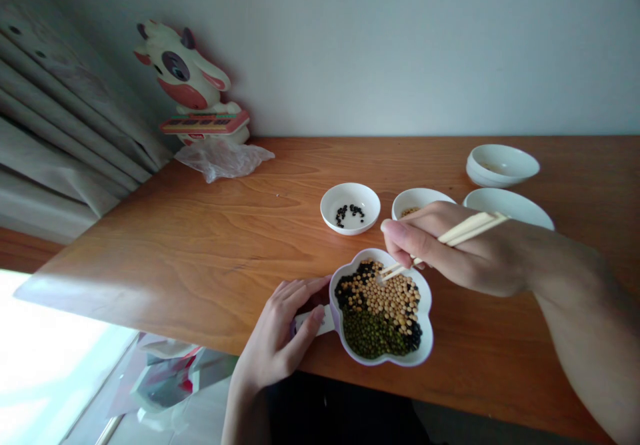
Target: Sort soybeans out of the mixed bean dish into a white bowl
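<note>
Right hand (465,252) pinches chopsticks (463,230) above mixed beans (377,305) in the bowl (426,345) at 6 o'clock; left hand (277,332) clasps its handle (315,320), steadying it.

This was a room in a home, shown by the orange-brown wooden table (165,258) against a plain white wall (400,45), with a long grey pleated curtain (60,125), a white-and-pink cartoon cow figure (183,75), and small white ceramic bowls (503,162).

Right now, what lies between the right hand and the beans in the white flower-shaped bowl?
Pale cream chopsticks held in the right hand, in the head view.
</note>
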{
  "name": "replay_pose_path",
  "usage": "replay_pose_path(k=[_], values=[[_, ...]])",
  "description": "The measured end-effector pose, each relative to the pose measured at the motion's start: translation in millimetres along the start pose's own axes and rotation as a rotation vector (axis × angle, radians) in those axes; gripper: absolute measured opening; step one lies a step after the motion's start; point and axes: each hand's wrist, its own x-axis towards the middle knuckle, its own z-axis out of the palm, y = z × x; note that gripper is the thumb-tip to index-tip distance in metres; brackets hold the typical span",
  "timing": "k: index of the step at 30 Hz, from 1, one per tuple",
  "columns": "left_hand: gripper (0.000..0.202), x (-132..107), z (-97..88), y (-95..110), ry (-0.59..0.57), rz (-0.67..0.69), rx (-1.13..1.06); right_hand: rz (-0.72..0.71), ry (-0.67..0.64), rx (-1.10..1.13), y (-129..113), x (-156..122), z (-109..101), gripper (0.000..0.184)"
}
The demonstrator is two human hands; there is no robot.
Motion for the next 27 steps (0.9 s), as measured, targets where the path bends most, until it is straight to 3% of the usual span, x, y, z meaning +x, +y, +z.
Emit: replay_pose_path(k=[8, 12, 17, 22, 27], values=[[0.050, 1.8, -1.6, 2.9, -0.001, -0.001, 0.018, 0.040, 0.356, -0.041, 16.6, -35.3, -47.8, 0.074], [0.050, 1.0, -1.3, 1.5, -0.001, 0.012, 0.009, 0.091, 0.456, -0.167, 24.3, -41.6, -60.4, 0.072], [0.047, -1.8, 0.3, -5.2, 0.011, 0.011, 0.028, 0.188, 0.467, -0.171, 28.5, -44.3, -61.8, 0.069], [0.050, -6.1, 1.7, -14.2, 0.031, 0.021, 0.047, 0.141, 0.483, -0.167, 32.5, -45.4, -62.8, 0.072], [0.048, -4.9, 0.6, -14.1, 0.008, 0.002, 0.034, 0.032, 0.405, -0.064, 13.4, -42.9, -53.1, 0.072]])
